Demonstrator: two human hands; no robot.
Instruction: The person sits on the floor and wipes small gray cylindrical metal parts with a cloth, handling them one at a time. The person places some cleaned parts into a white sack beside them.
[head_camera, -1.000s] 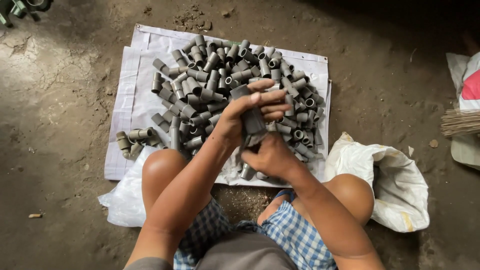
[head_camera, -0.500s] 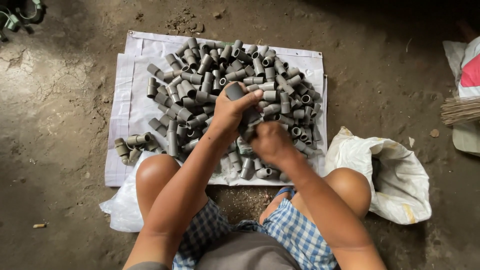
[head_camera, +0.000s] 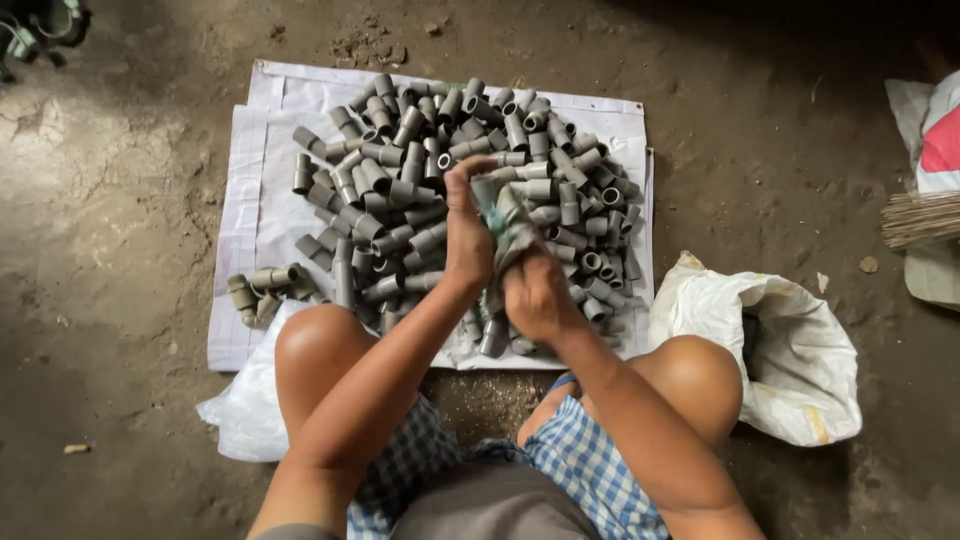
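one grey pipe fitting (head_camera: 487, 192) is held upright above the heap, clamped in the grip of the left hand (head_camera: 468, 240), whose fingers are closed round its side. a crumpled grey-green rag (head_camera: 512, 232) is pressed against the fitting by the right hand (head_camera: 535, 295), which is closed on the rag's lower end. both hands are touching. many more grey fittings (head_camera: 420, 150) are heaped beneath on a white sheet (head_camera: 262, 210) spread on the dirt floor (head_camera: 110, 250). a few fittings (head_camera: 262, 285) are set apart at the sheet's left edge. a white sack (head_camera: 780, 350) is seen beside the right knee.
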